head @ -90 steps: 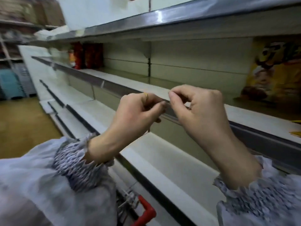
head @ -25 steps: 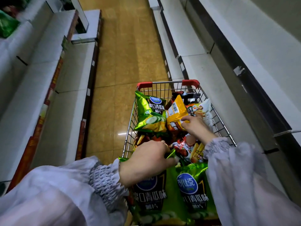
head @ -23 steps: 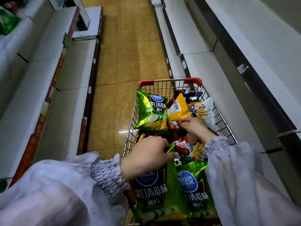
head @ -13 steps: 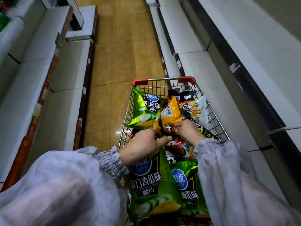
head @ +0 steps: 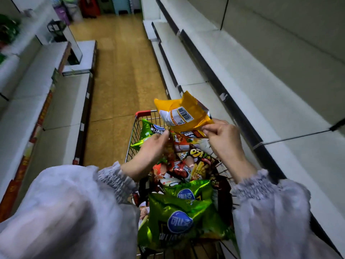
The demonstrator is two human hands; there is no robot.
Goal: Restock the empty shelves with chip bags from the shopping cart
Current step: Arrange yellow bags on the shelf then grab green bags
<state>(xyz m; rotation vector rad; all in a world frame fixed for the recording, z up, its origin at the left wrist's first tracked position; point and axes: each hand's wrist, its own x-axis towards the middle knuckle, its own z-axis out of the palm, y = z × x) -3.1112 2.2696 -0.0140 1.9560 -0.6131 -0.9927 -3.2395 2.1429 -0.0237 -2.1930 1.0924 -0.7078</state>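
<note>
Above the green bags [head: 179, 217] in the cart [head: 142, 113], our right hand [head: 224, 143] pinches the orange bag [head: 184, 114] by its lower edge over the cart's far end, while our left hand [head: 151, 148] reaches its corner, grip impossible to tell, with shelves [head: 270, 94] on the right.

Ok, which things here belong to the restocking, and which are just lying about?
Job: yellow chip bag, pinched by right hand; left hand beside it; green chip bags; shopping cart; bare shelves on the right.
Lying about: glass case; green packs, far left; coloured bins at aisle end.
</note>
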